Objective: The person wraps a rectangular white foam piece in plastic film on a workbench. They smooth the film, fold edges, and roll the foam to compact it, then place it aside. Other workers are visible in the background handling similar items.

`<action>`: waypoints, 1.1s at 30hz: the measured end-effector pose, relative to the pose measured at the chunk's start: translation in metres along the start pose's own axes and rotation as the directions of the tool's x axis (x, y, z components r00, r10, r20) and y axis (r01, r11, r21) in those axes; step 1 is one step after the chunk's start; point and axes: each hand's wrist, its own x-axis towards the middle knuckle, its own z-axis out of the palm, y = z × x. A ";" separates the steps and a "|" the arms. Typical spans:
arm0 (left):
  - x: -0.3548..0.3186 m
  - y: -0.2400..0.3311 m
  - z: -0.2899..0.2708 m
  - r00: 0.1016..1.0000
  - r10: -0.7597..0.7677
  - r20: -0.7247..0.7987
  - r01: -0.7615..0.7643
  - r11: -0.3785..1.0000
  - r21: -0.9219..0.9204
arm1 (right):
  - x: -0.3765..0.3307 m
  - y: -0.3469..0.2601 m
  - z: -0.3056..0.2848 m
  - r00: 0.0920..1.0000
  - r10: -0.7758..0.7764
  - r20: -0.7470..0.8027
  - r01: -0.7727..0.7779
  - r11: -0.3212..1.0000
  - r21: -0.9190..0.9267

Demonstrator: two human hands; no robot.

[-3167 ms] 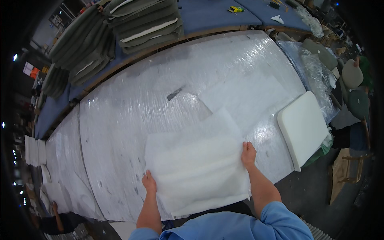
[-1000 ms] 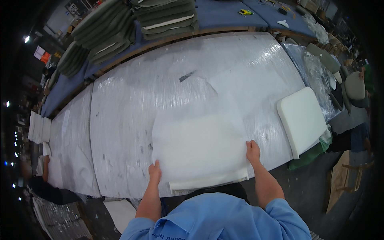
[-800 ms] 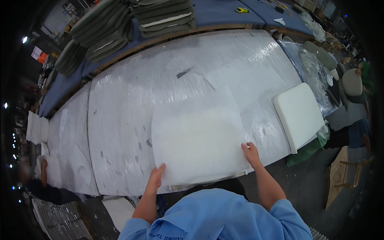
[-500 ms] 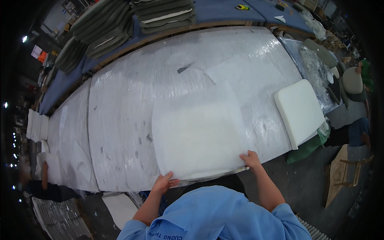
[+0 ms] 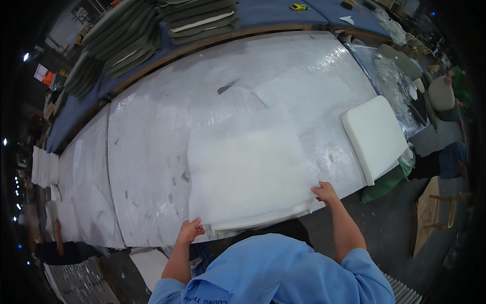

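Note:
A thin, fluffy white batting sheet (image 5: 205, 147) lies over a white foam cushion pad (image 5: 263, 219) at the near edge of the table. The pad's front edge shows below the sheet, and the rest shows faintly through it. My left hand (image 5: 191, 230) is at the sheet's near left corner, fingers curled, with the corner at the thumb and fingertips. At the near right corner my right hand (image 5: 325, 194) pinches the sheet's edge between thumb and fingers.
The table (image 5: 147, 131) is wrapped in shiny plastic film. Another white foam pad (image 5: 374, 137) rests at its right end. Stacked grey-green cushions (image 5: 200, 23) stand on a blue bench (image 5: 276, 17) behind. Co-workers are at both sides; a wooden frame (image 5: 438, 215) stands at right.
My hands have moved farther apart, the left one leftward and the right one slightly right. The sheet's near corners have spread outward, and more of the pad's front edge shows.

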 end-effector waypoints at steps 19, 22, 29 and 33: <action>0.043 0.061 0.025 1.000 -0.020 -0.014 0.022 0.985 0.170 | 0.047 -0.093 0.011 0.974 -0.185 -0.128 0.186 0.983 -0.005; 0.067 0.080 0.058 0.967 0.180 -0.179 -0.131 0.958 0.255 | 0.078 -0.102 0.034 0.919 -0.301 -0.255 0.264 0.949 -0.170; 0.080 0.078 0.073 0.633 0.542 -0.553 -0.462 0.838 0.292 | 0.095 -0.087 0.051 0.817 -0.368 -0.445 0.305 0.929 -0.208; 0.084 0.081 0.072 0.625 0.518 -0.584 -0.455 0.849 0.266 | 0.104 -0.082 0.043 0.782 -0.397 -0.480 0.305 0.916 -0.261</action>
